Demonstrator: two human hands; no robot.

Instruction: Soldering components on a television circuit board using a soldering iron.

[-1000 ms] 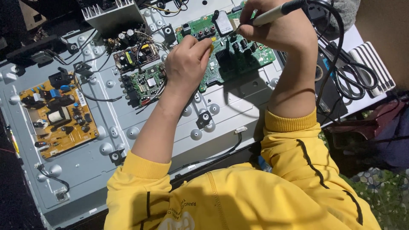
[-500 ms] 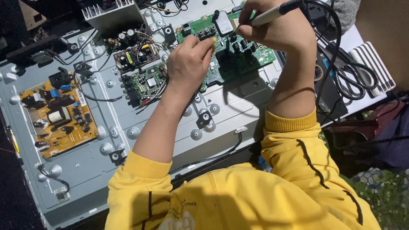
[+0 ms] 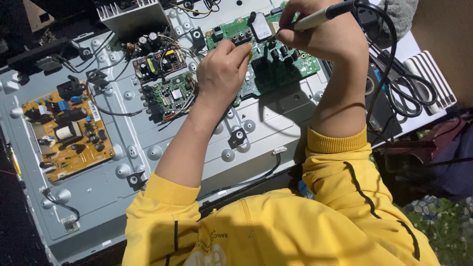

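Head view, looking down over yellow sleeves (image 3: 335, 148) onto a grey metal panel (image 3: 162, 162) with several circuit boards fixed to it; right hand (image 3: 325, 34) clenched around a soldering iron (image 3: 320, 16), light handle gripped pen-style, dark cable (image 3: 379, 64) running off the handle end and down past the wrist; iron's tip hidden behind the fingers, cannot tell where it touches. Left hand (image 3: 221, 74) just beside the right hand, fingers pinched together at their tips against the green board (image 3: 286, 64); something small and yellowish shows at the pinch, too small to identify. Green board lies directly under both hands, partly in their shadow, a white rectangular part (image 3: 261, 25) on it just above the left fingertips. To the left of the left hand, a smaller green board (image 3: 170, 96) with bundled wires; above that, a small board with round capacitors (image 3: 155, 56); well apart, far left of the hands, an orange-brown board (image 3: 69, 130) carrying black and blue parts. Right of the right forearm, coiled black cable (image 3: 409, 91) beside a white ribbed block (image 3: 428, 79).
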